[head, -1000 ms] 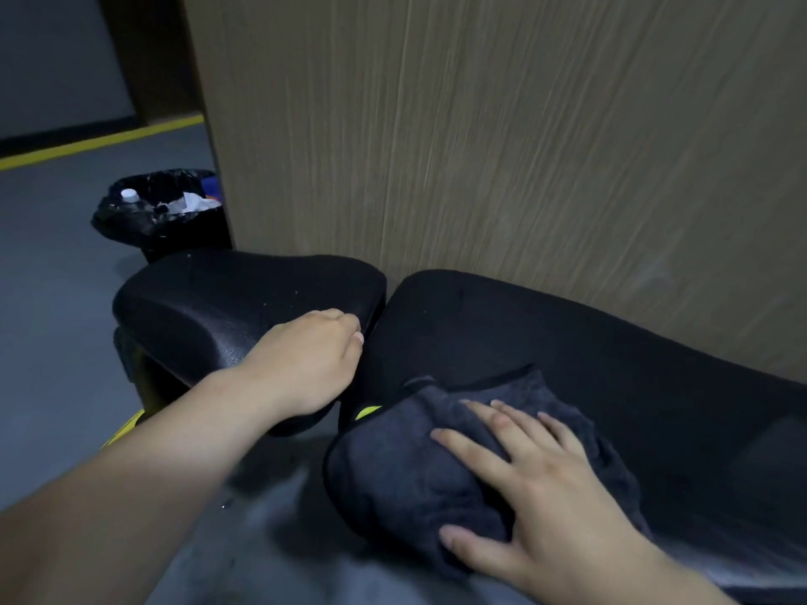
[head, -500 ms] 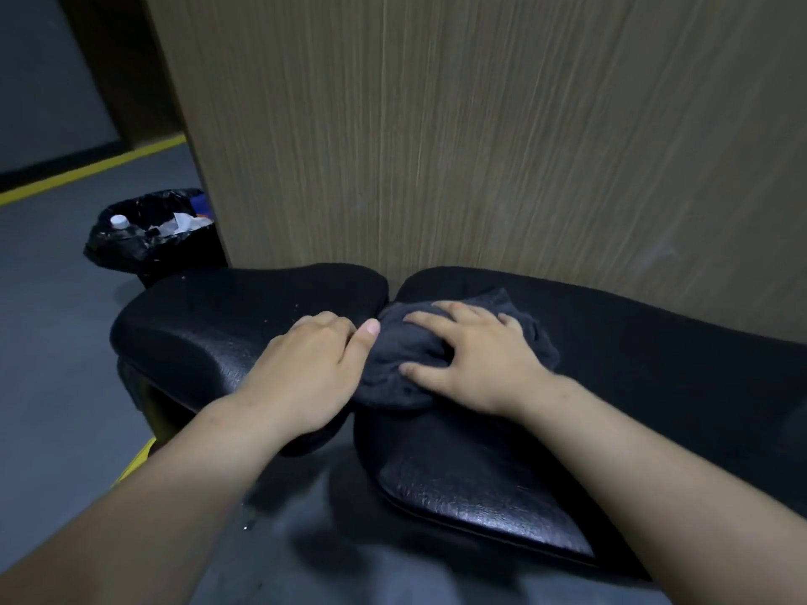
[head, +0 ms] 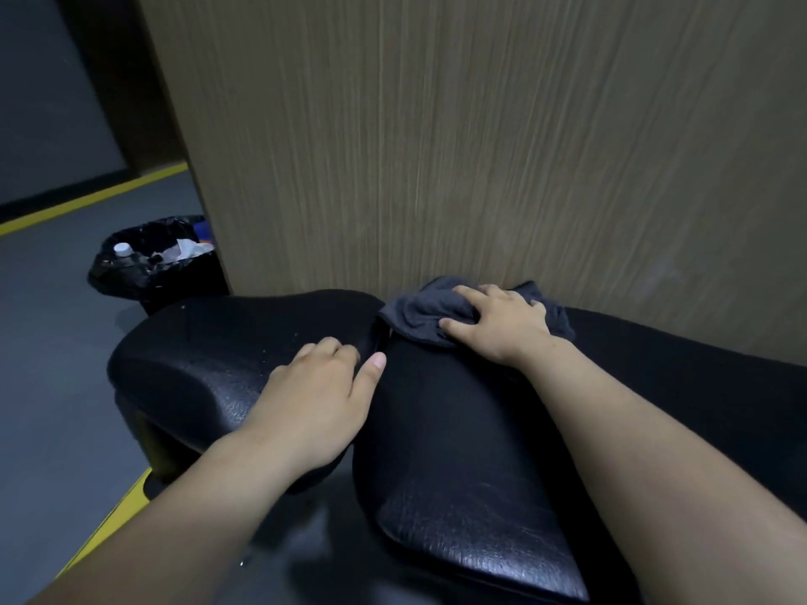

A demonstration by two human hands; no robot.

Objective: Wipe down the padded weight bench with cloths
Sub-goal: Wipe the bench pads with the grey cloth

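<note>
The black padded bench has two cushions: a seat pad (head: 196,355) on the left and a long back pad (head: 458,430) on the right, with a narrow gap between them. My right hand (head: 495,323) presses a dark grey cloth (head: 419,310) flat onto the far edge of the back pad, close to the wall. Its fingers are spread over the bunched cloth. My left hand (head: 319,403) rests palm down on the right end of the seat pad, thumb across the gap, holding nothing.
A wood-grain wall panel (head: 480,146) rises directly behind the bench. A bin lined with a black bag (head: 148,264), holding rubbish, stands on the grey floor at the far left. Yellow floor lines (head: 87,203) run along the back left and by the bench frame.
My right hand has slid the cloth from the near edge of the back pad across it to the far edge by the wall. My left hand has stayed on the seat pad.
</note>
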